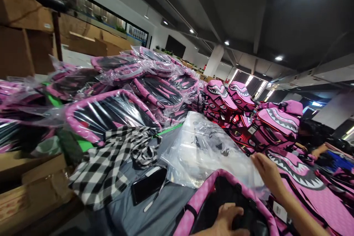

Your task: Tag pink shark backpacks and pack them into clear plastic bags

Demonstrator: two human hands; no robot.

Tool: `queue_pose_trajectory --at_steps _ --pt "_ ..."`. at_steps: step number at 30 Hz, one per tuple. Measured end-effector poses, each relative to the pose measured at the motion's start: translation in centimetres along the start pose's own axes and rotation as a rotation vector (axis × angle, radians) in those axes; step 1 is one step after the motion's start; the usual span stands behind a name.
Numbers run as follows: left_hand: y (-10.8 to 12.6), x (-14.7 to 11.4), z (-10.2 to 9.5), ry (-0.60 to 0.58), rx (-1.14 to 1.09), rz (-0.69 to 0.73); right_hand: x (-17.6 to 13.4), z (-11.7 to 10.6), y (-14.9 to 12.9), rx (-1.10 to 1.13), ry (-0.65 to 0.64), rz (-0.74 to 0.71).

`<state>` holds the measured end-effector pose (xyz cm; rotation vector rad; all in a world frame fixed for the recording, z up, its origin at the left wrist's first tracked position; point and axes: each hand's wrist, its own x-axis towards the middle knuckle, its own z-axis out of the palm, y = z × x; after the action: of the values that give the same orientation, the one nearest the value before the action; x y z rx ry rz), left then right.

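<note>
A pink-edged backpack (218,182) lies at the front with its black padded back facing up. My left hand (226,221) is on that black panel, its fingers curled against the material; part of the hand is cut off by the lower frame edge. My right hand (267,173) reaches over to the right end of a stack of clear plastic bags (201,147), fingers closed together at the bags' edge. Just what the right fingertips pinch is partly hidden. A white tag (280,212) hangs beside the backpack, under my right forearm.
Plastic-wrapped pink backpacks (116,112) are heaped at left and behind. Unwrapped pink backpacks with shark-mouth prints (298,169) pile up at right. A checked cloth (110,166) and a phone (149,186) lie left on grey fabric. Cardboard boxes (35,195) stand lower left.
</note>
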<state>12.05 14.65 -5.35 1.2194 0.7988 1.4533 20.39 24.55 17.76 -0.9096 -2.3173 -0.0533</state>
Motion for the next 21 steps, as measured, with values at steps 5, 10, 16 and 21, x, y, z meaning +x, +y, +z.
queue_pose_trajectory --at_steps 5,10,16,21 --pt "6.3 -4.3 4.3 0.166 -1.017 -0.4 -9.9 0.6 -5.0 0.019 -0.077 0.01" --pt "9.8 -8.8 4.9 0.374 -1.407 -0.672 -15.6 1.6 -7.6 0.074 -0.025 0.041" --pt "13.1 -13.0 1.5 0.654 -1.019 -0.313 -19.9 2.2 -10.7 0.083 0.009 0.043" --pt "12.1 -17.0 1.0 0.778 -0.617 0.015 -22.0 3.4 -10.4 0.135 -0.183 0.259"
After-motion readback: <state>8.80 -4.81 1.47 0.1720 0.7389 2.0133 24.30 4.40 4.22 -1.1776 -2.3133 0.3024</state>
